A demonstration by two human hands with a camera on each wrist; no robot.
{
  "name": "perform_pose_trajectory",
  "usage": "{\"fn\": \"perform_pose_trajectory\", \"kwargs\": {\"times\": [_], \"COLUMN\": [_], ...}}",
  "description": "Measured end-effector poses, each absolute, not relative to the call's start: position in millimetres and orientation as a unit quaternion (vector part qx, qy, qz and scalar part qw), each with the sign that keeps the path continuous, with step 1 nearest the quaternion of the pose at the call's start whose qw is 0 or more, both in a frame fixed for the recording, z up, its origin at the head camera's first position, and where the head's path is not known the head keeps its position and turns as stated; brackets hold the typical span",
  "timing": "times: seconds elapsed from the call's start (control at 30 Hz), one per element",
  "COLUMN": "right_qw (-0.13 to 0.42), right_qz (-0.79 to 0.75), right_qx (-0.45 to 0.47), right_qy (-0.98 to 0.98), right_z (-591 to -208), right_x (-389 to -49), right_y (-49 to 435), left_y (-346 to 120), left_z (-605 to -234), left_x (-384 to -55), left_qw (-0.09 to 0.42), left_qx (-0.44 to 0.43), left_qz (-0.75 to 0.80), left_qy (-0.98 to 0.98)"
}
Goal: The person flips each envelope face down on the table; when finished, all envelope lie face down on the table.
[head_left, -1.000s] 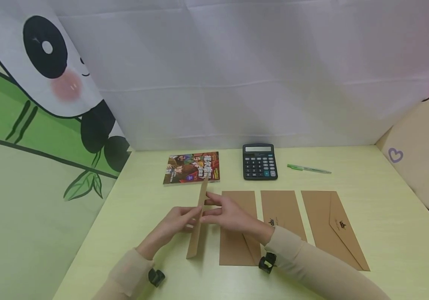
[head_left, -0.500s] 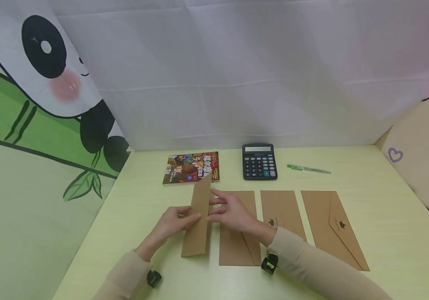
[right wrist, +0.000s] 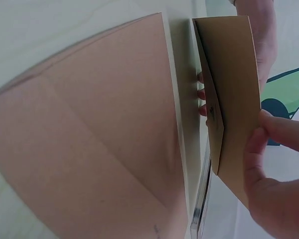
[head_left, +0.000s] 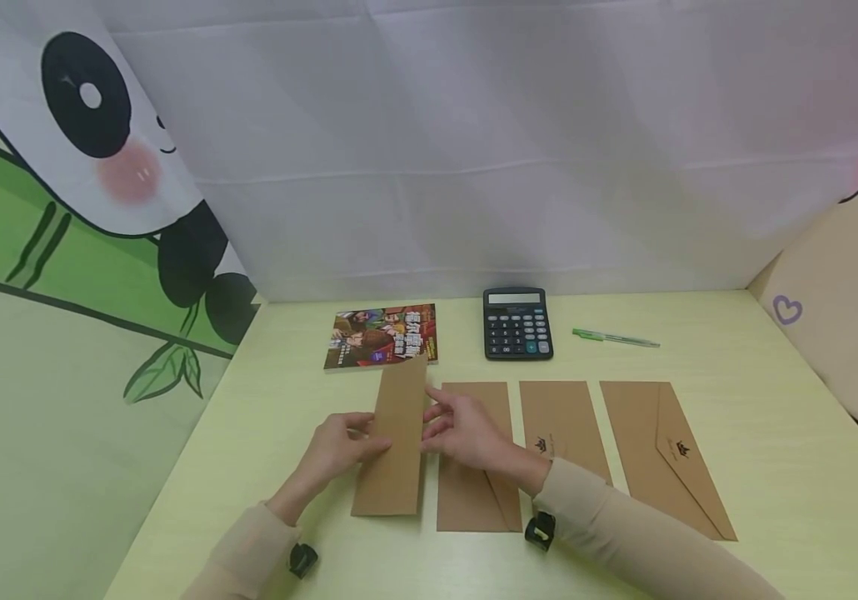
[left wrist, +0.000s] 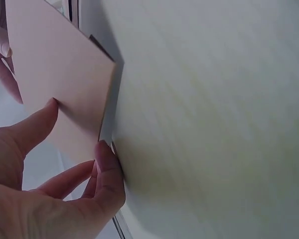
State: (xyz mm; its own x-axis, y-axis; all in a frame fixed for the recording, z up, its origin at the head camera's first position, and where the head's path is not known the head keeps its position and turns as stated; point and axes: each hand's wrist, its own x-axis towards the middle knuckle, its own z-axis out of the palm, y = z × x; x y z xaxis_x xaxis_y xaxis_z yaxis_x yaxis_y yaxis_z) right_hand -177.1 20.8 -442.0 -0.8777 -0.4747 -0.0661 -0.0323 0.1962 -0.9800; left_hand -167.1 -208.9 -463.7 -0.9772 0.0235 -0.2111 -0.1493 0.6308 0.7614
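A brown kraft envelope (head_left: 393, 450) is held tilted just above the table, its plain face up in the head view. The left hand (head_left: 339, 446) grips its left side, thumb on the plain face and fingers at the edge and underneath. At the right edge, the right hand (head_left: 468, 429) holds it with bent fingers. The right wrist view shows the underside of this envelope (right wrist: 234, 74), with a pointed flap. Lying beside it are a second envelope (head_left: 477, 500), partly covered by the right hand, a third (head_left: 560, 408) and a fourth (head_left: 642, 425).
A colourful book (head_left: 376, 337) lies at the back left, its front edge partly behind the held envelope. Right of it are a black calculator (head_left: 516, 325) and a green pen (head_left: 616, 337). A white cloth (head_left: 511, 167) hangs behind the pale table (head_left: 264, 375).
The held envelope has turned from nearly edge-on to show its broad plain face, its left side tipping down to the left. The left hand has shifted slightly left with it.
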Motion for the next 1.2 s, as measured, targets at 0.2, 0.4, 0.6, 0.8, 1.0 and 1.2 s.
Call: {"fn": "perform_pose_trajectory", "kwargs": {"times": [0.2,0.4,0.6,0.8,1.0,1.2], "right_qw": [0.177,0.181,0.186,0.2,0.207,0.21], "right_qz": [-0.588,-0.563,-0.54,-0.524,-0.501,-0.471], "right_qx": [-0.17,-0.166,-0.164,-0.148,-0.143,-0.145], "right_qy": [0.771,0.789,0.804,0.815,0.828,0.845], "right_z": [-447.8,-454.9,-458.6,-459.3,-459.1,-459.3], "right_x": [-179.2,-180.6,-179.9,-179.0,-180.0,-181.2], "right_y": [19.1,16.4,15.0,11.5,7.0,4.2], "left_y": [-211.5,-215.5,-216.8,-216.4,-218.0,-219.2], "left_z": [-463.8,-464.2,-460.4,-459.1,-460.8,-461.1], "left_x": [-167.6,-166.9,-164.9,-164.4,-164.5,-164.5], "left_qw": [0.094,0.08,0.084,0.09,0.081,0.078], "left_qx": [-0.042,-0.038,-0.041,-0.052,-0.042,-0.039], "left_qz": [0.402,0.378,0.362,0.35,0.338,0.325], "left_qy": [0.91,0.922,0.927,0.931,0.937,0.942]}}
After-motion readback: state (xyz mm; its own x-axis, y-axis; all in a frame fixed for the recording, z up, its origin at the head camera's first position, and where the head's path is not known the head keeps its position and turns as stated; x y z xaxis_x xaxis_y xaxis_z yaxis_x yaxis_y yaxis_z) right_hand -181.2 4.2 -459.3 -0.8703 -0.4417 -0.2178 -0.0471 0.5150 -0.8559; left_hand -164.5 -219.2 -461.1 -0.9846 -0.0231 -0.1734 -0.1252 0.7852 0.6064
